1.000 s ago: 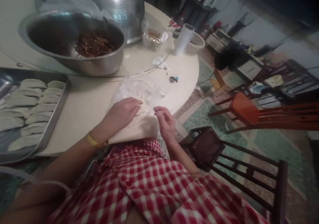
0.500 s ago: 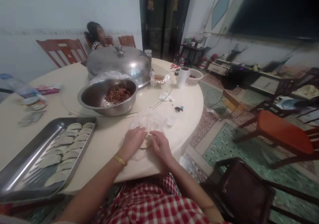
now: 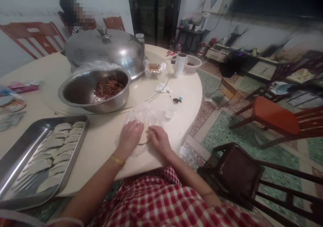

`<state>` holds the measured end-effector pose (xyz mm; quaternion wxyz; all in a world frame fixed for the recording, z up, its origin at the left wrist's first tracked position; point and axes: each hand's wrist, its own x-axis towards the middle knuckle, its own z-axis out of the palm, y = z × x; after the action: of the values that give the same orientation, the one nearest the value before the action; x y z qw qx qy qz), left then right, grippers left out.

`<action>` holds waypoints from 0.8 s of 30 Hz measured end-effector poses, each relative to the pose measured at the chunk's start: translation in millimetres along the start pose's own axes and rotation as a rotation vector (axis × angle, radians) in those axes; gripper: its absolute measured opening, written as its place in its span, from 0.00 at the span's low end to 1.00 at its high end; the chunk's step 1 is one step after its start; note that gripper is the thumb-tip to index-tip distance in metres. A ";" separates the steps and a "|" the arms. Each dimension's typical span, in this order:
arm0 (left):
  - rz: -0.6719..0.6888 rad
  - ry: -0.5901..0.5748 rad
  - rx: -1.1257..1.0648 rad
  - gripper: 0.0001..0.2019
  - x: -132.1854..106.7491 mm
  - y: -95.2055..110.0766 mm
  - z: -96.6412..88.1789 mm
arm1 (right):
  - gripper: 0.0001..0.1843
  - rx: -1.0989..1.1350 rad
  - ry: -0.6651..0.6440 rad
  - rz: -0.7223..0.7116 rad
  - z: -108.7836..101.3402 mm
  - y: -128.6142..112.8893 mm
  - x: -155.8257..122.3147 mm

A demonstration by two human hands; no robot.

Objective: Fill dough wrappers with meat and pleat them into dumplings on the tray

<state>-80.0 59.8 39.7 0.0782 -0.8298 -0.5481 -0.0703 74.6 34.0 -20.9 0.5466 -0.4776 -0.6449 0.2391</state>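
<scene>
Left hand point(image 3: 130, 135) and right hand point(image 3: 159, 140) are working the pale dough round point(image 3: 144, 138); grip pinching or merely pressing, can't tell; uneven tugging could be tearing it.

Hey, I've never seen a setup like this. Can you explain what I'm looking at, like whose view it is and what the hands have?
There's no robot here, just two bare hands at work. The camera is worn on the head, so it looks forward and down past the forearms. The left hand and right hand meet at a pale piece of dough over a clear plastic sheet. Their fingers touch it, but how firmly is hard to tell. On the table, to the left, a metal tray holds dumplings in two rows. Behind it, a metal bowl holds a dark chopped mix, with a big metal dome beyond.
</scene>
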 end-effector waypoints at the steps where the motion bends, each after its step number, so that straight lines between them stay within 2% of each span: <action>1: 0.002 0.018 -0.004 0.13 1.6 -0.9 1.3 | 0.15 0.004 0.004 -0.003 -0.3 -0.1 -0.1; 7: 0.026 0.101 -0.084 0.13 10.9 -8.2 4.8 | 0.13 0.021 0.009 -0.007 -5.4 -1.8 1.3; 13: 0.067 0.126 -0.272 0.14 -13.9 -14.8 -11.4 | 0.13 0.025 -0.069 0.008 -18.4 -7.5 7.0; 17: 0.075 0.192 -0.426 0.15 -34.7 -11.1 -20.1 | 0.16 0.027 -0.221 -0.213 -20.5 -16.5 9.9; 19: 0.040 0.197 -0.466 0.15 -38.1 -7.7 -20.8 | 0.19 -0.010 -0.300 -0.270 -18.1 -21.5 10.0; 22: -0.025 0.165 -0.509 0.13 -35.4 -5.5 -21.6 | 0.22 -0.117 -0.392 -0.216 -11.9 -27.5 12.4; 24: -0.061 0.150 -0.571 0.12 -32.1 -7.3 -23.7 | 0.22 -0.146 -0.394 -0.146 -8.5 -30.3 18.6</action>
<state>-100.0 28.9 56.8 -0.1204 -0.7937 -0.5236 -0.2852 72.8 35.5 15.6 0.3899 -0.4118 -0.7879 0.2403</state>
